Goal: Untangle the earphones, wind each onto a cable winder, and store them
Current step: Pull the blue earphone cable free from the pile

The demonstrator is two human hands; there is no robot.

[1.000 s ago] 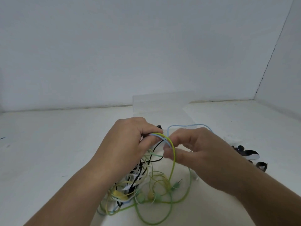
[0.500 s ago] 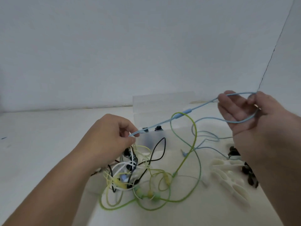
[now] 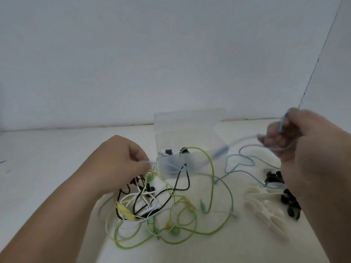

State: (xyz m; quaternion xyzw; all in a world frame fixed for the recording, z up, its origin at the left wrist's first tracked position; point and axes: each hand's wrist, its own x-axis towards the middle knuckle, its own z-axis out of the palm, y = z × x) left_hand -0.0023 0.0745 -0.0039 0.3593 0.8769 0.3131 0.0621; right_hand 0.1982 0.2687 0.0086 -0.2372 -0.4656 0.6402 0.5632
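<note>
A tangle of earphones (image 3: 152,204) in green, yellow, black and white lies on the white table in front of me. My left hand (image 3: 121,160) pinches one end of a light blue earphone cable (image 3: 237,164) just above the tangle. My right hand (image 3: 290,137) is raised at the right and grips the other part of that blue cable, which sags in loops between the hands. A green cable (image 3: 211,177) arches over the blue one. White cable winders (image 3: 266,207) and black cable winders (image 3: 288,202) lie at the right, partly under my right forearm.
A clear plastic box (image 3: 190,130) with its lid up stands behind the tangle; small black and white items lie in it. White walls close off the back and the right side.
My right hand has pulled the blue cable out to the right and up, away from the left hand. My left hand has dropped a little towards the tangle. The winders have come into view.
</note>
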